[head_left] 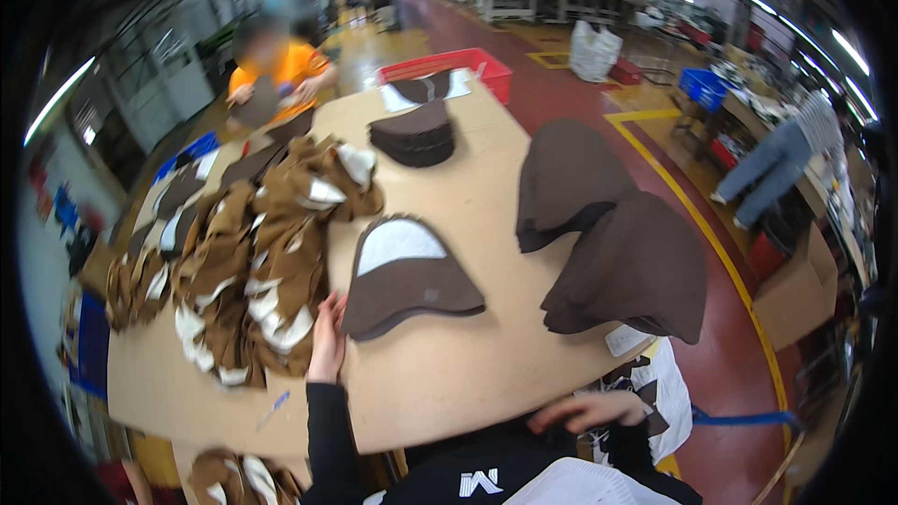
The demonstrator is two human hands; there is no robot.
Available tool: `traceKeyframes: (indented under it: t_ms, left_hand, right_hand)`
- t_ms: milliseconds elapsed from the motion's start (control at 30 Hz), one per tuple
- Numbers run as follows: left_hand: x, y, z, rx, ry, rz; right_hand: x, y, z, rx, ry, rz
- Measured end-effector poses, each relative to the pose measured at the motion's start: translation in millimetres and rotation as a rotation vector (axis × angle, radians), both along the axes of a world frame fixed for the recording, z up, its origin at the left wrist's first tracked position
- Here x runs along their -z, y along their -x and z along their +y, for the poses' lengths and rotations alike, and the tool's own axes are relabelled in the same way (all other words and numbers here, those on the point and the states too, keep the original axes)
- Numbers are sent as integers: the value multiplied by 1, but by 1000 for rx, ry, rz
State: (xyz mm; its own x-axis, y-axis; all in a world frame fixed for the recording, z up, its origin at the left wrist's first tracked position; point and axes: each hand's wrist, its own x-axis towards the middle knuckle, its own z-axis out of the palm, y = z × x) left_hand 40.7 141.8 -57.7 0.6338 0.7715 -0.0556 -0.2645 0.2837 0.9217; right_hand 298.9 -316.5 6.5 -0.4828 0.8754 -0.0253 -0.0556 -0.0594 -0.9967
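Just beside the left hand (327,337), on its right, a brown stack of cut pieces (416,292) with a white patch is laid flat on the worktop (421,379), well in from the near edge. Its broad, wavy brown side is turned toward the near edge and its rounded white end toward the far edge; which axis is longer cannot be told. Its near left corner is met by the left fingers, which are held straight; whether any layer is pinched cannot be told. By the right hand (594,410), blurred over the near edge toward the right, nothing is seen to be held; its fingers are loosely spread, and the stack is left well apart from it, so the left hand is the nearer.

Along the right edge, two dark brown stacks (629,266) are seen overlapping. By the left edge, tan bundles (271,266) with white parts are heaped, and a pen (273,409) is set down near the near left corner. Toward the far edge, a curved dark stack (412,138) is placed.
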Motion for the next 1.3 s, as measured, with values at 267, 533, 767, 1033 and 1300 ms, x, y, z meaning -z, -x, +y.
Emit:
traceKeyframes:
  t_ms: [267, 533, 767, 1033, 1300]
  left_hand:
    - [-18, 12, -2, 57, -125, 85]
    - [-8, 26, 14, 126, -137, 115]
    - [20, 27, 45, 97, -147, 165]
    - [11, 26, 33, 233, -185, 83]
    - [57, 38, 80, 144, -134, 127]
  right_hand:
    - [158, 165, -377, 955, 1764, -212]
    - [126, 323, -437, 1529, 2294, -546]
    - [83, 392, -475, 1505, 2757, -810]
    - [53, 442, -518, 884, 3236, -820]
    - [31, 478, -545, 541, 3433, -724]
